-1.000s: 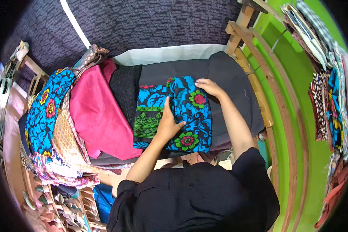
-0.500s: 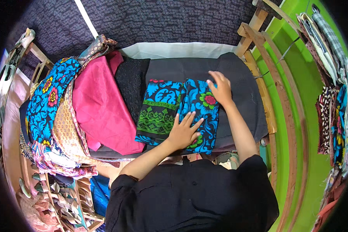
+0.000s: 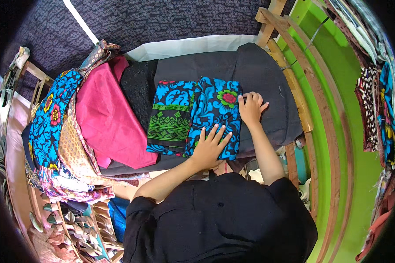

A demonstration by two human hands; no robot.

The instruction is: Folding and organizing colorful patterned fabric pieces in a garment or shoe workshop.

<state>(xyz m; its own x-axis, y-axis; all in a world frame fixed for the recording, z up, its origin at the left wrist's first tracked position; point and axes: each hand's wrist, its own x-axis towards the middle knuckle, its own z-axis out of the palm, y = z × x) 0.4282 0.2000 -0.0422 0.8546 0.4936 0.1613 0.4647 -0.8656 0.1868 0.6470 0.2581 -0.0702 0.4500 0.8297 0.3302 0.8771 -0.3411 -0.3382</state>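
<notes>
A folded patterned cloth (image 3: 173, 125), blue and black with a green border panel and a red-green flower, lies on the dark grey padded board (image 3: 219, 63). My left hand (image 3: 208, 147) rests flat on its near part, fingers spread. At the cloth's right edge is my right hand (image 3: 251, 107), its fingers apart and resting on the board just beside the flower; nothing shows in it. Left of the folded cloth lie a black lacy cloth (image 3: 138, 87) and a bright pink cloth (image 3: 107, 114).
A heap of printed cloths (image 3: 52, 127) hangs at the board's left end. Wooden rails (image 3: 314, 83) run along the green wall (image 3: 357, 175) on the right, where more fabrics (image 3: 375, 109) hang. Below left stands a wooden rack (image 3: 81, 230) with small items. A dark patterned curtain (image 3: 171, 22) covers the back.
My right hand has come down from the cloth's upper right to the board along its right edge. The view has shifted a little, and the cloth's right edge looks straighter.
</notes>
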